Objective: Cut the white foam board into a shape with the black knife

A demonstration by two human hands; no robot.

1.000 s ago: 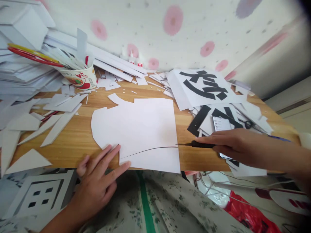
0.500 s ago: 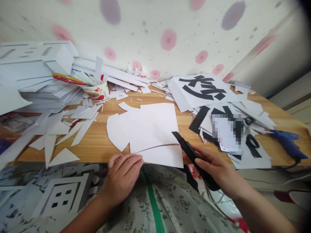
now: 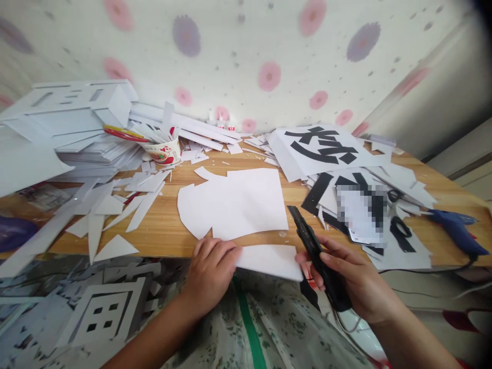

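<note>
Worktop notes. We have a wooden table [image 3: 157, 233], and along its near edge a narrow white strip [image 3: 269, 260], lying apart from a larger white sheet [image 3: 249, 200] with a band of bare wood between them. The strip's lower edge reaches out past the table edge, above our patterned clothing [image 3: 215, 333]. The sheet lies flat near the middle, its left side cut in an irregular outline with a small tab at the top.

Our left hand [image 3: 213, 271] is closed over the strip's left end, fingers together and bent; the thumb is out of sight. Our right hand [image 3: 351, 271] is wrapped around a black cutter [image 3: 321, 259], its blade tilted up and leftward, clear of the sheet's right edge. The right fingertips are just beside the strip's right end; whether they touch it we cannot tell.

To the left we record loose white offcuts [image 3: 146, 207], a printed paper cup [image 3: 165, 152] packed with slips, and a stack of white boards [image 3: 100, 159]. To the right: a sheet with bold black strokes [image 3: 319, 148], a flat pixelated object [image 3: 361, 215], dark-handled scissors [image 3: 395, 195] and a blue glue gun [image 3: 459, 230].
</note>
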